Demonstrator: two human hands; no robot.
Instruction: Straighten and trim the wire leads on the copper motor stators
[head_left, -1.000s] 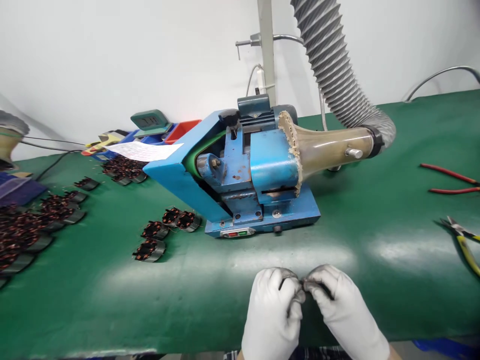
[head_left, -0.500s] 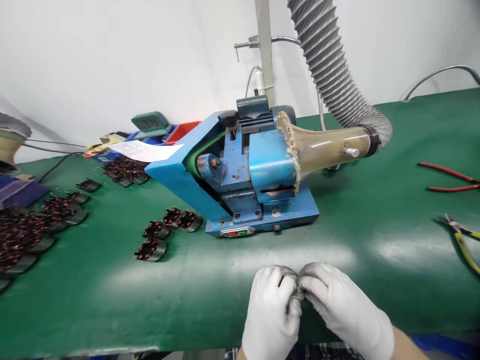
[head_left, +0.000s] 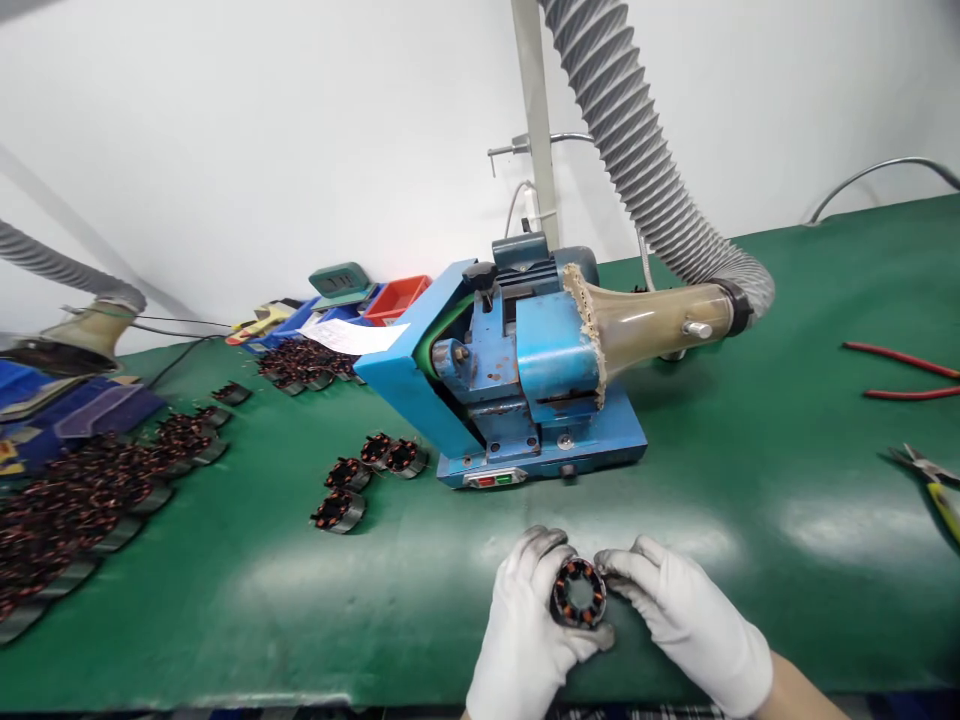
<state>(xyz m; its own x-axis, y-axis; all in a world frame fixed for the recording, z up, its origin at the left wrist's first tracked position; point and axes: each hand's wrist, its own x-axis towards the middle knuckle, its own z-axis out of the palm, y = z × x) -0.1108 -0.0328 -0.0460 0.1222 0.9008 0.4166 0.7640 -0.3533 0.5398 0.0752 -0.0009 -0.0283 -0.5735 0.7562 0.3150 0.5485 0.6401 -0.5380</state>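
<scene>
A wound motor stator (head_left: 598,598), a ring with copper coils and black insulation, faces up between my gloved hands near the table's front edge. My left hand (head_left: 529,615) wraps round its left side, thumb below and fingers above. Close against the stator's upper right rim, my right hand (head_left: 671,610) has its fingertips pinched together; whether a wire end is between them is too small to see. Both white gloves are darkened at the fingertips. Beyond my left hand, several similar stators (head_left: 341,510) lie in a small group on the green table (head_left: 420,630).
A blue belt grinding machine (head_left: 555,345) stands ahead, joined to a grey extraction hose (head_left: 622,130). Many stators (head_left: 97,490) cover the left side. Blue bins (head_left: 112,408) and a red bin (head_left: 397,298) sit behind. Red-handled pliers (head_left: 904,358) and yellow-handled cutters (head_left: 941,500) lie right.
The stator, hidden between my hands before, now shows its open face in my left hand. My right hand has come slightly apart from the left. The camera view has swung left.
</scene>
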